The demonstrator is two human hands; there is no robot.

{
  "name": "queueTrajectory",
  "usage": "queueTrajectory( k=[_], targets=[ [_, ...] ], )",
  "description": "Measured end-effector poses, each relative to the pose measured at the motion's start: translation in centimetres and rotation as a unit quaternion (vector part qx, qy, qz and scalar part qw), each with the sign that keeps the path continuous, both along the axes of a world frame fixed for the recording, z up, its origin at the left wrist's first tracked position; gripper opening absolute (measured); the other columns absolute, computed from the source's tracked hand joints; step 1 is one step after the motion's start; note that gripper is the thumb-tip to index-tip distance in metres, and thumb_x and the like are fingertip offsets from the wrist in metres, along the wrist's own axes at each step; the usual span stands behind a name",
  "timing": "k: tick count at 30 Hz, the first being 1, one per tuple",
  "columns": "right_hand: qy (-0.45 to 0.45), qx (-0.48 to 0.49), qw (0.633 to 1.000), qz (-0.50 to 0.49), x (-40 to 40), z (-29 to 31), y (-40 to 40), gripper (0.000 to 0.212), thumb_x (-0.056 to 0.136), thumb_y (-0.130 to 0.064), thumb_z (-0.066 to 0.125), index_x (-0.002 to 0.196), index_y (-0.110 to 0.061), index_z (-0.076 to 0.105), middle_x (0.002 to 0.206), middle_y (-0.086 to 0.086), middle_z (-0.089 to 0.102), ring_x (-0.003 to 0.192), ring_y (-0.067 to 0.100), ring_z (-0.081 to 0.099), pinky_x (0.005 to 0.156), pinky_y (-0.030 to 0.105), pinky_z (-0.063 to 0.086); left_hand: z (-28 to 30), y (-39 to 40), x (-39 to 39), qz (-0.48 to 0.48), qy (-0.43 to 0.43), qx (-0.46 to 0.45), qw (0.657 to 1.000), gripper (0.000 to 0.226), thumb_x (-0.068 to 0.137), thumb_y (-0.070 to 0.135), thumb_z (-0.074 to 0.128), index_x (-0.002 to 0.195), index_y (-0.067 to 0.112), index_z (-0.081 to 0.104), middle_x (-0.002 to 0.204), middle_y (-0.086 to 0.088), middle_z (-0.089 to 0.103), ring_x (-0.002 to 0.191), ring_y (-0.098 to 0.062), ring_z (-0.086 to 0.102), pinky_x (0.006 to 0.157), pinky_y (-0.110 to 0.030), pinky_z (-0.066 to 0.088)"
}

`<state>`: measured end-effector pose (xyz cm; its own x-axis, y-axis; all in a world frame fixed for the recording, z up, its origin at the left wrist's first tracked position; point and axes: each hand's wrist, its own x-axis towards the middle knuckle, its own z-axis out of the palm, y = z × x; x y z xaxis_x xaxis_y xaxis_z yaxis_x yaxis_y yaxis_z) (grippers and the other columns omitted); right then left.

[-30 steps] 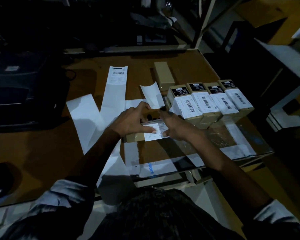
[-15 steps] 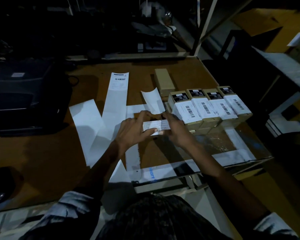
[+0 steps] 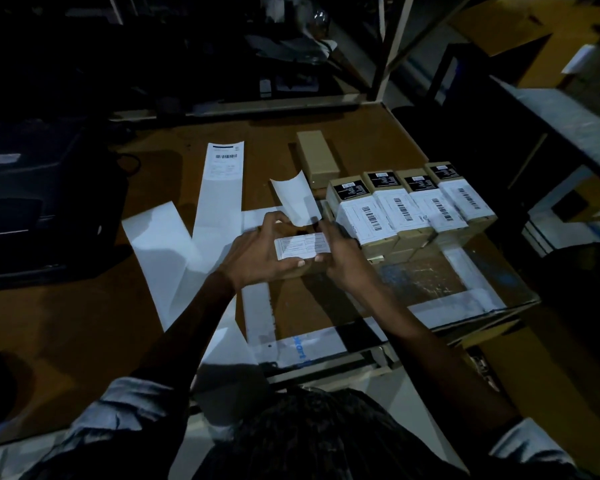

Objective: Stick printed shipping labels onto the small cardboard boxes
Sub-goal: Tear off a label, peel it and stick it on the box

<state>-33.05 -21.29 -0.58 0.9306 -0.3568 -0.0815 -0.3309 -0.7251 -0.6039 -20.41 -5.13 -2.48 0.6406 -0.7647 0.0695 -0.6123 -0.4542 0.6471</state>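
A long backing strip (image 3: 222,188) on the bench (image 3: 66,323) carries one printed label at its far end. At centre, the left hand (image 3: 257,252) and right hand (image 3: 340,258) each grip a small box (image 3: 300,249), its label now turned up off the bench since a second ago. Right, four labelled boxes (image 3: 413,209) stand finished; one bare box (image 3: 317,161) waits beyond.

dim room; brown table (image 3: 84,323) centre; black printer (image 3: 32,202) at 9 o'clock; metal shelf frame (image 3: 392,46) at 1 o'clock.
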Motion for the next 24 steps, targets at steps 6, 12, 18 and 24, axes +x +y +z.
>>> queueTrajectory(
  k=[6,12,18,24],
  targets=[
    [-0.059,0.067,0.995,-0.034,-1.4,0.1,1.4,0.097,0.086,0.016,0.06,0.16,-0.027,0.015,0.152,0.008,0.041,0.143,0.017,0.035,0.115,0.04,0.036,0.3,0.5,0.9,-0.076,0.039,0.029,0.996,0.096,0.077,0.052,0.08,0.143,0.036,0.012,0.142,0.001,0.055,0.124,-0.021,0.058,0.091,-0.032,0.058],
    [-0.124,0.132,0.977,-0.115,-2.9,-1.9,3.3,0.1,0.082,0.019,0.06,0.159,-0.027,0.017,0.152,0.001,0.046,0.137,0.005,0.034,0.12,0.036,0.028,-0.2,0.8,1.5,-0.089,0.025,0.051,0.994,0.094,0.074,0.052,0.078,0.142,0.036,0.015,0.136,0.002,0.059,0.117,-0.022,0.062,0.085,-0.033,0.061],
    [-0.207,0.099,0.962,-0.151,-2.3,-3.2,3.3,0.053,0.102,-0.024,0.057,0.151,-0.011,0.041,0.139,0.0,0.057,0.129,0.009,0.051,0.108,0.035,0.046,-0.5,0.7,1.0,-0.064,-0.044,0.035,0.996,0.089,0.077,0.062,0.072,0.143,0.03,0.02,0.127,0.0,0.065,0.103,-0.021,0.068,0.075,-0.025,0.059],
    [-0.202,0.139,0.948,-0.202,-2.1,-2.8,3.1,0.043,0.096,0.007,0.054,0.138,-0.003,0.056,0.132,-0.006,0.053,0.126,0.005,0.049,0.107,0.012,0.033,-0.4,0.7,0.5,-0.044,-0.064,0.031,0.996,0.088,0.079,0.051,0.079,0.145,0.029,0.025,0.13,0.0,0.063,0.105,-0.022,0.066,0.077,-0.02,0.051]
  ],
)
